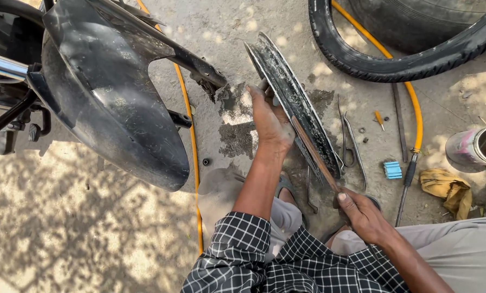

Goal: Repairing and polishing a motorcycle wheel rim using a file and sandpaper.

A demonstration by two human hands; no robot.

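A bare metal wheel rim stands on edge on the concrete in front of me. My left hand grips its near side and holds it upright. My right hand is closed on the handle end of a long rusty file or bar, which lies along the rim's outer channel. My sleeves are black-and-white check.
A motorcycle's black rear mudguard and frame fill the left. A black tyre lies at the top right. An orange air hose crosses the ground. Pliers, a blue pack, a yellow rag and a tin lie to the right.
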